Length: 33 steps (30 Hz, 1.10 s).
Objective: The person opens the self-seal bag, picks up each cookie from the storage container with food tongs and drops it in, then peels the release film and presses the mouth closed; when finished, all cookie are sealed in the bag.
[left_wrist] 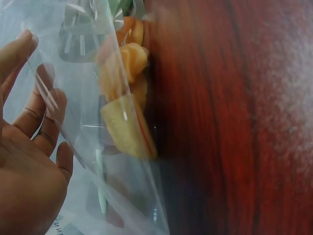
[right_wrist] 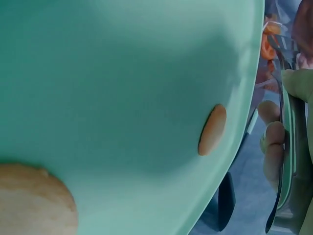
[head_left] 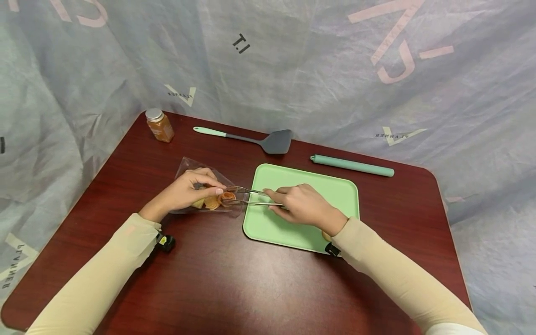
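Over the left part of the table, my left hand (head_left: 184, 188) holds the edge of a clear plastic bag (head_left: 190, 164), with some fingers behind the film in the left wrist view. Inside the bag lie a swirled orange piece of food (head_left: 228, 198), a tan swirled piece (head_left: 212, 202) and a pale wedge with a red layer (left_wrist: 126, 128). My right hand (head_left: 303, 203) grips metal tongs (head_left: 263, 203) with fork-like tips. Those tips point left, at the bag's opening beside the orange piece. Below the right hand is a light green tray (head_left: 289, 232).
On the tray are a round bun (right_wrist: 34, 203) and a small oval brown piece (right_wrist: 213, 129). Behind stand or lie a spice jar (head_left: 160, 126), a grey spatula (head_left: 276, 142) and a green rod (head_left: 351, 165). A grey curtain (head_left: 293, 70) hangs past the table's back edge.
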Each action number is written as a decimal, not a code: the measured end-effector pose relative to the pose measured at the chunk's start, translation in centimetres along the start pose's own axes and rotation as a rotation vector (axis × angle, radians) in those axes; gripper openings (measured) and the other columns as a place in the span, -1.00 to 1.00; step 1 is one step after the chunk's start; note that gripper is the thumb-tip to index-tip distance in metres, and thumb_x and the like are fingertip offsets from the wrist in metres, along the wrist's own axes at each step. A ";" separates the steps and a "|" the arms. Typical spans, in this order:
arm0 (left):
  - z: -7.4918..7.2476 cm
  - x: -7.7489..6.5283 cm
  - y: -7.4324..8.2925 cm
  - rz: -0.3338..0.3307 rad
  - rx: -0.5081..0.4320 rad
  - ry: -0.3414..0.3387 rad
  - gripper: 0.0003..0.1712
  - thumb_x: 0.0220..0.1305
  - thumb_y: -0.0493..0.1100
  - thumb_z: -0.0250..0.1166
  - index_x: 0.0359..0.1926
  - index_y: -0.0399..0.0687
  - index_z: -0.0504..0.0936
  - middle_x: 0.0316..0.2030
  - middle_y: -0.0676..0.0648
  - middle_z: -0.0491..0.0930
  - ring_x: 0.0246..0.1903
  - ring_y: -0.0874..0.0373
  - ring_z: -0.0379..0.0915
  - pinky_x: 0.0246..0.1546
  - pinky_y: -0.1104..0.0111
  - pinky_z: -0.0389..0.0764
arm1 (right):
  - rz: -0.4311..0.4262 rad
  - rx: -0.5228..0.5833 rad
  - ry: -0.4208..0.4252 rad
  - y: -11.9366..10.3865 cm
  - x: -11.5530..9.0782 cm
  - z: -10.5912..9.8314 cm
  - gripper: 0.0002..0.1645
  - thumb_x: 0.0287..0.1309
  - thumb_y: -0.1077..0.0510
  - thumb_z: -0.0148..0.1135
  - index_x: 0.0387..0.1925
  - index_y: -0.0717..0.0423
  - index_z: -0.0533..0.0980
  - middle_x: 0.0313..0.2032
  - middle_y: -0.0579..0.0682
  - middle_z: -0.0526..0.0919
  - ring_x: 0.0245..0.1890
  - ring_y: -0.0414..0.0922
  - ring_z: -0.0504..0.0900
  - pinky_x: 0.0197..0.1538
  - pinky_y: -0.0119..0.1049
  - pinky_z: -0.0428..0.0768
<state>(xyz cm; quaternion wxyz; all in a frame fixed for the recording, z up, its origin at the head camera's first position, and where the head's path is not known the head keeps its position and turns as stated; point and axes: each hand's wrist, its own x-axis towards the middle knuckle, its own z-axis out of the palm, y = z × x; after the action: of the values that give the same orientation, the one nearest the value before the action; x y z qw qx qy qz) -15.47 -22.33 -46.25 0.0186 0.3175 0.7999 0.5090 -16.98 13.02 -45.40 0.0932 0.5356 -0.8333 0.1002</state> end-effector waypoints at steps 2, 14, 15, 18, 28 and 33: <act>0.1 0.1 0.1 0.000 0.002 -0.002 -0.81 0.29 -0.36 0.41 -0.11 -0.11 0.82 -0.26 0.03 0.64 -0.29 0.15 0.46 -0.38 0.21 0.45 | 0.008 -0.001 0.011 0.0 -0.1 -0.1 -0.51 0.37 0.00 0.28 0.24 0.09 0.59 -0.45 -0.21 0.58 -0.70 -0.32 0.38 -0.62 -0.29 0.41; 0.5 0.0 -0.1 -0.017 0.003 0.008 -0.81 0.26 -0.39 0.42 -0.11 -0.18 0.81 -0.25 0.00 0.64 -0.28 0.11 0.46 -0.38 0.26 0.43 | 0.049 0.035 0.030 0.2 -1.9 -0.8 -0.52 0.33 0.01 0.32 0.22 0.09 0.60 -0.41 -0.19 0.64 -0.67 -0.34 0.41 -0.60 -0.32 0.41; 0.5 0.0 0.0 -0.021 0.001 0.009 -0.81 0.27 -0.38 0.42 -0.11 -0.16 0.82 -0.25 0.00 0.64 -0.29 0.11 0.45 -0.37 0.26 0.43 | 0.055 0.042 0.036 0.3 -2.3 -1.0 -0.51 0.32 0.01 0.33 0.22 0.09 0.60 -0.40 -0.19 0.65 -0.66 -0.35 0.40 -0.60 -0.32 0.41; 0.5 0.0 0.1 -0.033 -0.002 0.010 -0.80 0.27 -0.37 0.42 -0.11 -0.12 0.82 -0.25 0.02 0.63 -0.28 0.11 0.45 -0.37 0.27 0.43 | 0.079 0.072 0.049 0.6 -4.0 -1.6 -0.48 0.30 0.00 0.36 0.23 0.08 0.60 -0.40 -0.17 0.66 -0.66 -0.37 0.37 -0.61 -0.34 0.40; 0.5 0.3 2.1 -0.038 -0.003 0.016 -0.83 0.25 -0.46 0.39 -0.15 -0.30 0.79 -0.28 -0.13 0.63 -0.31 0.08 0.45 -0.38 0.36 0.42 | 0.220 0.070 0.044 2.0 -12.8 -4.4 -0.41 0.21 -0.05 0.41 0.25 0.03 0.60 -0.47 -0.30 0.53 -0.69 -0.47 0.24 -0.64 -0.42 0.26; 0.3 0.2 3.6 -0.065 0.000 0.008 -0.81 0.26 -0.45 0.39 -0.14 -0.20 0.81 -0.28 -0.14 0.63 -0.33 0.10 0.43 -0.38 0.37 0.41 | 0.268 0.048 0.030 2.2 -15.6 -5.2 -0.39 0.16 -0.05 0.45 0.24 0.02 0.61 -0.48 -0.37 0.50 -0.68 -0.51 0.21 -0.62 -0.42 0.26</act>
<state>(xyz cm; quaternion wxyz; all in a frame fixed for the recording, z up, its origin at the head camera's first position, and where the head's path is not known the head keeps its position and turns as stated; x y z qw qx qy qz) -13.79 -21.03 -43.37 0.0321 0.2893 0.8098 0.5093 -12.33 28.91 -44.62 0.0787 0.4201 -0.8932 0.1396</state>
